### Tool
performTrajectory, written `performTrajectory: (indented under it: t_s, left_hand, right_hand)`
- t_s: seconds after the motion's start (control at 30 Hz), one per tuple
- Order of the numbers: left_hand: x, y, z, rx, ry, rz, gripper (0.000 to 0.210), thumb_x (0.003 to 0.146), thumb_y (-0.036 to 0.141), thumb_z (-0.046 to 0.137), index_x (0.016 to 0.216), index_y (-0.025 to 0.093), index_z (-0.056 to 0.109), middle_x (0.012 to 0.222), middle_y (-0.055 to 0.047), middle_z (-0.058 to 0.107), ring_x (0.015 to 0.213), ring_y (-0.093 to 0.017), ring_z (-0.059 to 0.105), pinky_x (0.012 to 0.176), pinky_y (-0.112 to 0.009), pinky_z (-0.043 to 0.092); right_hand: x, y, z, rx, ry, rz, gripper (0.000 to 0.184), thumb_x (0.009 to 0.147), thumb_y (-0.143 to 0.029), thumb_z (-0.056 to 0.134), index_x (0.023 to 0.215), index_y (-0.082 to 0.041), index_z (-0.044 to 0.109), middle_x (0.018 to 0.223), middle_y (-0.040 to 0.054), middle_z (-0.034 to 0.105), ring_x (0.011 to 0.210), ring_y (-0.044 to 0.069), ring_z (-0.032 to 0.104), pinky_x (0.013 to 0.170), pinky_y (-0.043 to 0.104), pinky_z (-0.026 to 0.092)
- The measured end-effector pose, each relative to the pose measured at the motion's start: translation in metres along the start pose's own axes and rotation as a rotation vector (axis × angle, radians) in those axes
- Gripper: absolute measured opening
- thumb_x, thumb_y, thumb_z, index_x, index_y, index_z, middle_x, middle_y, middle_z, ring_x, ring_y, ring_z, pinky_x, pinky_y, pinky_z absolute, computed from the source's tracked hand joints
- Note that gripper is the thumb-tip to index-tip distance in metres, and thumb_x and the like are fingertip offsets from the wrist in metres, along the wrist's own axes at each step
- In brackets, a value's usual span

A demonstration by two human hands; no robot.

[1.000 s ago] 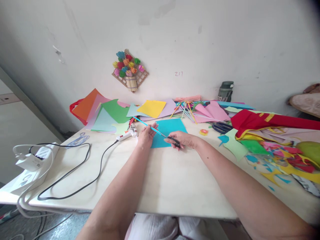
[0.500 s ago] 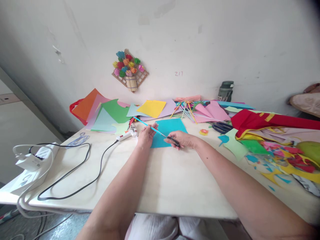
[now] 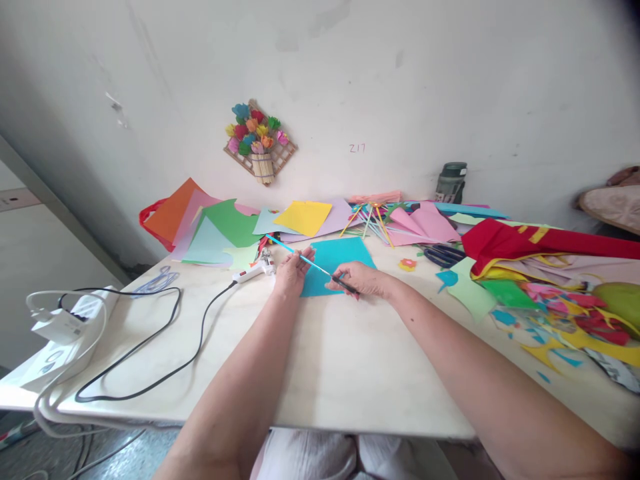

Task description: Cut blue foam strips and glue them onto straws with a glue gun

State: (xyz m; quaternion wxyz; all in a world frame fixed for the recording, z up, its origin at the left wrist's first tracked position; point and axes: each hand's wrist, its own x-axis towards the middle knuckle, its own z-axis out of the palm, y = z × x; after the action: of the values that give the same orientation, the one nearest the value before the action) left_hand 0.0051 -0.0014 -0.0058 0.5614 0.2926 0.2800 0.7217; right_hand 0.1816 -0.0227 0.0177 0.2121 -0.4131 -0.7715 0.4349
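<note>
Our left hand holds a blue strip, our right hand scissors, fingers closed; bare counter reaches from blue paper to the front edge.

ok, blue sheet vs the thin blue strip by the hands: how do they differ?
Shape: the blue sheet is broad; the blue strip is long and narrow.
Pose: the sheet lies on the table; the strip is held slantwise in the left hand.
Shade: the strip looks lighter than the sheet.
Shared: both are blue.
</note>
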Motion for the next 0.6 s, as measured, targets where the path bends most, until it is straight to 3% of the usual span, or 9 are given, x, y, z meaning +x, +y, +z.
performTrajectory:
  t_s: [0.27, 0.6]
  left_hand:
    - [0.000, 0.002, 0.001, -0.012, 0.015, -0.004, 0.004, 0.075, 0.017, 0.053, 0.073, 0.014, 0.050, 0.078, -0.009, 0.066, 0.091, -0.022, 0.059, 0.087, -0.041, 0.042]
    - [0.001, 0.003, -0.001, 0.028, 0.028, -0.022, 0.006, 0.075, 0.018, 0.052, 0.071, 0.013, 0.050, 0.080, -0.011, 0.066, 0.087, -0.022, 0.061, 0.082, -0.040, 0.044]
  right_hand:
    - [0.005, 0.008, 0.001, -0.063, 0.034, -0.050, 0.042, 0.057, -0.053, 0.063, 0.079, -0.017, 0.056, 0.053, -0.0051, 0.050, 0.038, 0.005, 0.041, 0.032, 0.016, 0.035]
    - [-0.005, -0.008, -0.001, 0.113, -0.020, 0.018, 0.045, 0.057, -0.055, 0.063, 0.074, -0.015, 0.052, 0.047, -0.0057, 0.048, 0.034, 0.004, 0.039, 0.032, 0.016, 0.034]
